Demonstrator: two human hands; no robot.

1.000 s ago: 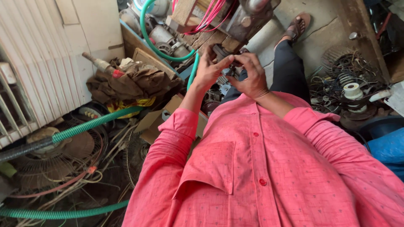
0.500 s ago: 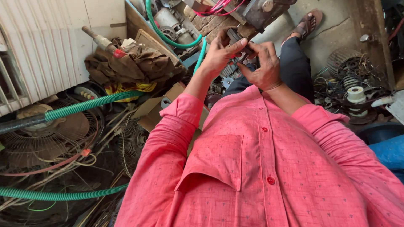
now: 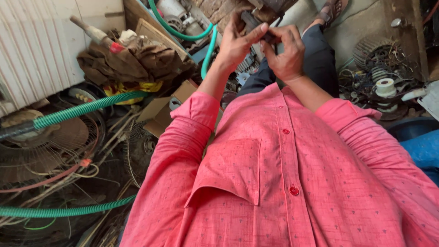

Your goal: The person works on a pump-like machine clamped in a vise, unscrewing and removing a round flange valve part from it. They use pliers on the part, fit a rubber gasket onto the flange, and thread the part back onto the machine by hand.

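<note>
My shirt (image 3: 283,183) is coral pink with a fine scatter of tiny dark flecks and matching red buttons (image 3: 294,190), trousers (image 3: 315,55) dark navy. Ribbed hose (image 3: 82,110) is bright green, rag heap (image 3: 132,61) brown over a yellow cloth (image 3: 132,87), cardboard box (image 3: 160,112) tan, panel wall (image 3: 32,50) white with vertical ribs. Tape roll (image 3: 385,87) white, tub (image 3: 423,146) blue, the small part (image 3: 256,23) in my hands dark grey.

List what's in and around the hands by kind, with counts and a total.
Hands: 2, the left hand and right hand, both on the dark part
Dark part held between them: 1
Green ribbed hoses: 3
White tape roll: 1
Cardboard box: 1
Total: 8
</note>
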